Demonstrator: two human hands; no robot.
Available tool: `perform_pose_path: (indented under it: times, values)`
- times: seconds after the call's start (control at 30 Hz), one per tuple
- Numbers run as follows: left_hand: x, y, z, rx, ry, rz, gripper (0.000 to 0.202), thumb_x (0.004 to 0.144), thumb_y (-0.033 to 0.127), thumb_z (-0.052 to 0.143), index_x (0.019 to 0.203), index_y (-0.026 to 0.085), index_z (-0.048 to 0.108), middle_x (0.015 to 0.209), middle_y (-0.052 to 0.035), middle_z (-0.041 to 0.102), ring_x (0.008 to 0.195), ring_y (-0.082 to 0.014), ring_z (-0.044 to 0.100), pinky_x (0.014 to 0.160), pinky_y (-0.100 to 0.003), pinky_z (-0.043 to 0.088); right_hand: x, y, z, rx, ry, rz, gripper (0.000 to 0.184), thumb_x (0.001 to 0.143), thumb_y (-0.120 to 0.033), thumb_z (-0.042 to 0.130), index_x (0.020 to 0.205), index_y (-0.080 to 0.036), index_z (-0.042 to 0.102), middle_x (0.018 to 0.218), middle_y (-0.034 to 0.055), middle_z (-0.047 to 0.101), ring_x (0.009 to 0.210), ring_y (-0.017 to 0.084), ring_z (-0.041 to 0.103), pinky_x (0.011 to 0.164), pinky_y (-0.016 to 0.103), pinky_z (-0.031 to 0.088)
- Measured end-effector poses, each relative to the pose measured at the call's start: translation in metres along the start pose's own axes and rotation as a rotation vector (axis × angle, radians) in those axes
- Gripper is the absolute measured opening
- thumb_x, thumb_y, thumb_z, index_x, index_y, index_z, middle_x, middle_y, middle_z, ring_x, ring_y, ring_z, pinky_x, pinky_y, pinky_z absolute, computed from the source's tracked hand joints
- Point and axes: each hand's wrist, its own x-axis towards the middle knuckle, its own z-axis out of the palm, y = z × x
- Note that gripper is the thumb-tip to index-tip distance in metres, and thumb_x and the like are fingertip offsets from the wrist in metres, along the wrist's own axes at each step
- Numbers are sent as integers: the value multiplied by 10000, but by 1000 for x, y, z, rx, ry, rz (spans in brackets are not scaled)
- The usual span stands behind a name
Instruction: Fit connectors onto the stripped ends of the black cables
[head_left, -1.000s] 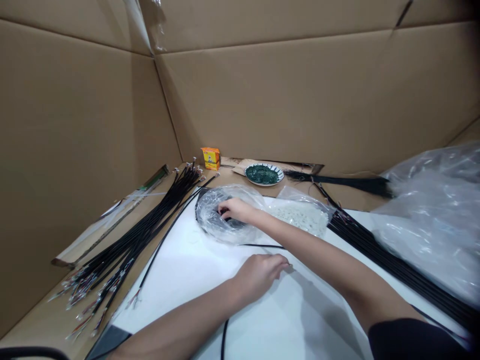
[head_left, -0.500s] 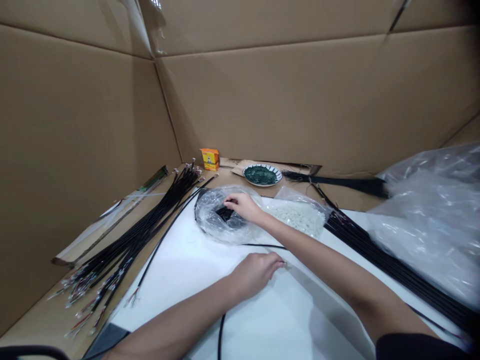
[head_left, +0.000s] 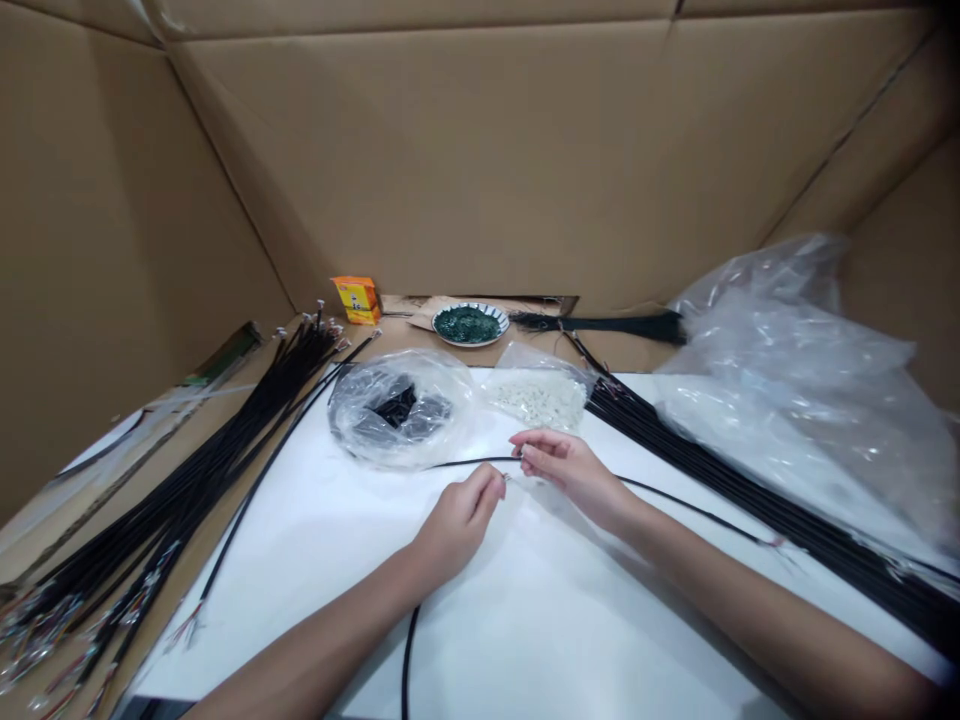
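My left hand (head_left: 456,522) is closed in a pinch around the end of a black cable (head_left: 409,660), which runs down below my wrist toward the near edge. Thin light wire tips poke out past its fingertips. Just to the right, my right hand (head_left: 576,478) is pinched too, its fingertips close to those wire tips; whatever is between them is too small to make out. Behind both hands, another black cable (head_left: 694,502) lies across the white surface, partly hidden by my right hand. A clear plastic bag (head_left: 450,405) with black contents in its middle rests farther back.
A bag of small whitish pieces (head_left: 544,398) lies behind my right hand. Bundles of black cables stretch along the left (head_left: 225,450) and right (head_left: 720,480). Farther back are a plate of green material (head_left: 504,325) and an orange box (head_left: 358,300). Crumpled plastic (head_left: 810,370) fills the right.
My right hand has left the opening of the clear plastic bag and come toward me, beside my left hand's fingertips. The view has turned to the right.
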Motion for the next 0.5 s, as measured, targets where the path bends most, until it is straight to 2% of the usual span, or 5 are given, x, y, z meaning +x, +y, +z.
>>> perform_pose_path:
  times: [0.07,0.17,0.37,0.5]
  values:
    - [0,-1,2,-79,-9,-29,321,938,427,343,830,164,491,648,33,385,600,-84,357,602,-215,283,-10,7,3,36,1,10,334,729,-364,730,1008,-196,655,839,15,637,682,86,574,677,239,451]
    - [2,-3,4,-214,-35,-98,370,912,486,383,841,152,525,608,43,351,531,-64,313,525,-202,251,-18,12,9,68,-10,2,269,723,-325,744,928,-176,653,791,14,637,707,105,583,686,245,440]
    - [7,0,0,-449,-106,-254,408,871,536,432,899,145,546,515,76,278,408,-34,177,408,-183,137,-16,16,10,132,27,-20,170,727,-258,747,838,-175,648,812,9,650,741,108,590,715,242,426]
    - [7,2,-6,-604,-130,-361,383,829,513,530,934,146,569,544,72,339,407,-13,135,390,-170,89,-11,20,13,219,60,8,167,700,-258,766,790,-183,647,769,-9,641,724,99,587,718,240,436]
